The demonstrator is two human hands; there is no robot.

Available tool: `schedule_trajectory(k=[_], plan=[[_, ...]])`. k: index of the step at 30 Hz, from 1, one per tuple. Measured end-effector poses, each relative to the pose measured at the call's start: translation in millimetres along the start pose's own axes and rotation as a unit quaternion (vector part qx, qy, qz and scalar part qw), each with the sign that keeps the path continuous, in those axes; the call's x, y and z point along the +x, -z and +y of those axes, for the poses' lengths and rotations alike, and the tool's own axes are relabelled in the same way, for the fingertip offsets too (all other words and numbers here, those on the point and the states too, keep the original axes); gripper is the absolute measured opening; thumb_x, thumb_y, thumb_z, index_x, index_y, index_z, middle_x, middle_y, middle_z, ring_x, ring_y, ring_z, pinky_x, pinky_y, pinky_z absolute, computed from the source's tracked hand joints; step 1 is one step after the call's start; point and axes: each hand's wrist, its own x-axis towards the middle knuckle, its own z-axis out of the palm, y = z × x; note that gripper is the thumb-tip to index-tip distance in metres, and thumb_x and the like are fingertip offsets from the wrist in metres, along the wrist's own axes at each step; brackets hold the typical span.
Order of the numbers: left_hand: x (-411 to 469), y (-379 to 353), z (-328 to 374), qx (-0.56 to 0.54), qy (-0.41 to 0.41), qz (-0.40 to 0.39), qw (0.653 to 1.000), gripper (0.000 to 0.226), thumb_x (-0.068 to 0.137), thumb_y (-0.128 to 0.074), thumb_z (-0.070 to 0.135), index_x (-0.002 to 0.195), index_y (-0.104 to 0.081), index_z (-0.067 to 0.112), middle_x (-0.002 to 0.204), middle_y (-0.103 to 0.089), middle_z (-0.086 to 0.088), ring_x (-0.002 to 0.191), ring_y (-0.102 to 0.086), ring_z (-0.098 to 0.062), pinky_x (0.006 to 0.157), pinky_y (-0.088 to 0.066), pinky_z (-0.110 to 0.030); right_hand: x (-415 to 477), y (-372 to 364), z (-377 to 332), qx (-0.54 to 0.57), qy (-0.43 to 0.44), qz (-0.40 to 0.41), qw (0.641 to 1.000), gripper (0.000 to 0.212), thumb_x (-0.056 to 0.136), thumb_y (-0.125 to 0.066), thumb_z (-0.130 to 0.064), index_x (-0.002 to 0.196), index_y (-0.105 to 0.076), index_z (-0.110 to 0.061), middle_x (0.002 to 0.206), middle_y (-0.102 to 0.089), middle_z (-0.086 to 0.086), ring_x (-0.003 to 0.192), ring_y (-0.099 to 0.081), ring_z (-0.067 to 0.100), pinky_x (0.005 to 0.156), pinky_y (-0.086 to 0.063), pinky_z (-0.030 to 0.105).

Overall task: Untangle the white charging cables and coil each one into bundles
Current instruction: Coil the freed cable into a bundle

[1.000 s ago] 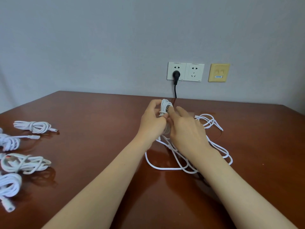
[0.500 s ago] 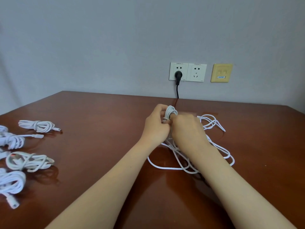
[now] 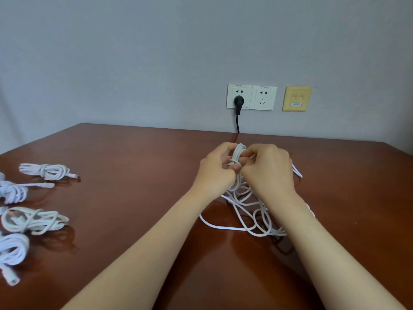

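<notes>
Both forearms reach forward over the brown table (image 3: 134,153), wrists close together near its middle. The left hand (image 3: 215,171) has its fingers curled and grips a partly wound white coil (image 3: 238,153), held upright between the two hands. The right hand (image 3: 268,171), knuckles up and fingers curled, pinches the same coil at its waist, where a strand crosses it. The two hands meet at the fingertips. Below the coil, loose white cable (image 3: 252,215) lies in tangled loops on the table, partly hidden under the right wrist. Four finished bundles (image 3: 45,171) lie well apart along the left edge. A black plug (image 3: 238,100) sits in the wall socket (image 3: 263,97) behind.
</notes>
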Motion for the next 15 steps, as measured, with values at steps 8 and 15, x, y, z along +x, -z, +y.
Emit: schedule_trajectory(k=[8, 15], plan=[[6, 3, 6, -0.071, 0.057, 0.051, 0.995, 0.026, 0.091, -0.059, 0.018, 0.117, -0.060, 0.017, 0.084, -0.063, 0.015, 0.083, -0.060, 0.002, 0.077, -0.045, -0.013, 3, -8, 13, 0.270, -0.086, 0.018, 0.959, 0.025, 0.080, -0.065, -0.005, 0.073, -0.060, -0.028, 0.069, -0.066, -0.001, 0.075, -0.066, 0.021, 0.079, -0.055, 0.041], [7, 9, 5, -0.154, 0.104, 0.075, 0.980, 0.019, 0.086, -0.063, 0.001, 0.082, -0.064, 0.019, 0.079, -0.067, 0.003, 0.077, -0.065, -0.011, 0.085, -0.053, -0.028, 1, -11, 11, 0.245, -0.044, 0.035, 0.968, 0.022, 0.081, -0.064, -0.002, 0.079, -0.064, -0.024, 0.066, -0.065, -0.004, 0.061, -0.063, 0.015, 0.066, -0.053, 0.025]])
